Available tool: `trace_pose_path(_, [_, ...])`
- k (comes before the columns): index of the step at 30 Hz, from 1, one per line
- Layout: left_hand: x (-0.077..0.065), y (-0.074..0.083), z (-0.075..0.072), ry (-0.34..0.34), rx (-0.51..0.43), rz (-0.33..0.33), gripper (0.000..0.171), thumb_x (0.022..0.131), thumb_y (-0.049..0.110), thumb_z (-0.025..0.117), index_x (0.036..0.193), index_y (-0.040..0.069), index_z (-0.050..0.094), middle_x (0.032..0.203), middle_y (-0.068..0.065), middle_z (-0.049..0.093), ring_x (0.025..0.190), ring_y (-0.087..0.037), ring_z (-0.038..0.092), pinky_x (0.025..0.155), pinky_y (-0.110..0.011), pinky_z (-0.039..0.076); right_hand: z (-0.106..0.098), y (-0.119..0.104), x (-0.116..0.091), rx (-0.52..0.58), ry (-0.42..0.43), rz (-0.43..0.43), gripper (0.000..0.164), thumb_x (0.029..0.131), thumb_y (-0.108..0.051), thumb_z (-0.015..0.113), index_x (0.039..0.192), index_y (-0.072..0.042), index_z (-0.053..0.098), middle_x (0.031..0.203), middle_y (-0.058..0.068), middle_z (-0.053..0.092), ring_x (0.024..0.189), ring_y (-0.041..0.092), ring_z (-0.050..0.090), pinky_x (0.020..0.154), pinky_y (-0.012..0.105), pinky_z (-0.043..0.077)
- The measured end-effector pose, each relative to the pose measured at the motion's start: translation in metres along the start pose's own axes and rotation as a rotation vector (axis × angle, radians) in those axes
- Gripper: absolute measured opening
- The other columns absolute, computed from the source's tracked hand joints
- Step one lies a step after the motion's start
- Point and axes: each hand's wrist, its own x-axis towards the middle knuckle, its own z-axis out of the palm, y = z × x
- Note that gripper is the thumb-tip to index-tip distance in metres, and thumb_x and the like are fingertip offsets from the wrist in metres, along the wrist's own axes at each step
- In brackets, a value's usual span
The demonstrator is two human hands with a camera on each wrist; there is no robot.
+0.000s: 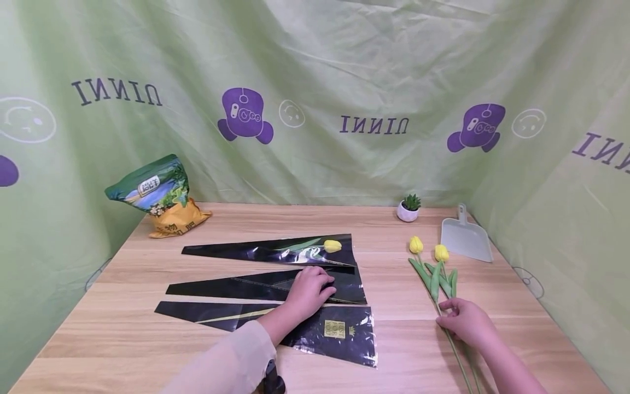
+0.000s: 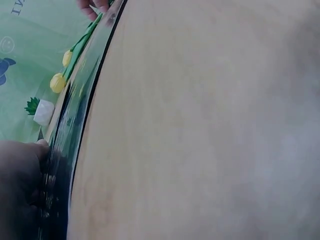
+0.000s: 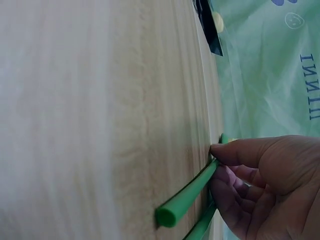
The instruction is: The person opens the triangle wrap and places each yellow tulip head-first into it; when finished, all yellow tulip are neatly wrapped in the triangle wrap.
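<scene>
Pinching the stem of the left tulip [image 1: 435, 287] with thumb and fingers, the right hand [image 1: 467, 323] is placed to the right of the middle sleeve [image 1: 221, 286], well apart from it. The right tulip [image 1: 453, 282] lies beside, its stem passing under this hand; I cannot tell if it is also held. On the middle sleeve, near its wide end, rests the left hand [image 1: 310, 290], with the fingers bent; whether they grasp the film or only press it, I cannot tell. Just beyond the middle sleeve lies the far sleeve [image 1: 231, 251], with a yellow flower [image 1: 332, 245] inside. Just on its nearer side is the near sleeve [image 1: 315, 347], with gold print. Beyond the middle sleeve, to its right, the pot [image 1: 408, 213] and the dustpan [image 1: 466, 239] are on the surface [image 1: 394, 339]; beyond it, to its left, sits the bag [image 1: 167, 197].
</scene>
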Motion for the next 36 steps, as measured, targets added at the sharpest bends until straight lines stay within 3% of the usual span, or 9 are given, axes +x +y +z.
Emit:
trace_pose_path(9, [-0.001,-0.002,0.005,0.045,0.035,0.014,0.024,0.088,0.029,0.071,0.106,0.013,0.077,0.106,-0.001,0.068,0.1,-0.021,0.057,0.09,-0.039,0.046,-0.001,-0.004,0.001,0.015,-0.004,0.019,0.051,0.084,-0.01,0.069,0.127,0.012,0.051,0.086,0.011,0.061,0.07,0.018,0.058,0.062,0.031,0.055])
trace_pose_path(14, [0.0,-0.002,0.004,0.05,0.003,0.037,0.023,0.089,0.026,0.071,0.105,0.01,0.077,0.108,-0.003,0.069,0.104,-0.022,0.06,0.094,-0.039,0.048,-0.005,-0.005,0.0,0.102,0.002,-0.021,0.053,0.085,-0.008,0.068,0.129,0.014,0.049,0.088,0.011,0.061,0.072,0.017,0.058,0.062,0.03,0.056])
trace_pose_path(19, [-0.001,-0.002,0.006,0.054,-0.027,0.054,0.021,0.09,0.024,0.071,0.103,0.009,0.078,0.108,-0.005,0.07,0.107,-0.023,0.062,0.095,-0.036,0.051,-0.01,-0.009,-0.001,0.247,-0.019,-0.1,0.054,0.09,-0.006,0.061,0.136,0.016,0.041,0.091,0.006,0.06,0.07,0.01,0.056,0.06,0.024,0.055])
trace_pose_path(24, [-0.003,-0.002,0.006,0.072,-0.028,0.051,0.018,0.089,0.025,0.071,0.098,0.011,0.079,0.106,-0.004,0.07,0.106,-0.022,0.062,0.094,-0.034,0.051,-0.012,-0.017,0.001,0.408,-0.066,-0.153,0.057,0.097,-0.009,0.055,0.141,0.016,0.031,0.097,0.001,0.062,0.076,0.004,0.058,0.069,0.021,0.057])
trace_pose_path(29, [-0.003,-0.002,0.006,0.086,-0.042,0.041,0.017,0.089,0.025,0.072,0.097,0.012,0.079,0.105,-0.002,0.072,0.105,-0.021,0.063,0.094,-0.034,0.051,-0.006,-0.03,0.006,0.608,-0.041,-0.174,0.056,0.099,-0.011,0.055,0.143,0.012,0.027,0.094,-0.01,0.06,0.081,0.0,0.057,0.072,0.018,0.056])
trace_pose_path(36, [-0.003,-0.003,0.006,0.084,-0.111,0.006,0.019,0.091,0.024,0.069,0.102,0.011,0.078,0.106,-0.003,0.075,0.108,-0.021,0.066,0.098,-0.035,0.051,0.008,-0.05,0.015,0.91,0.033,-0.173,0.032,0.099,-0.005,0.053,0.127,-0.004,0.039,0.084,-0.015,0.06,0.077,-0.002,0.059,0.071,0.015,0.056])
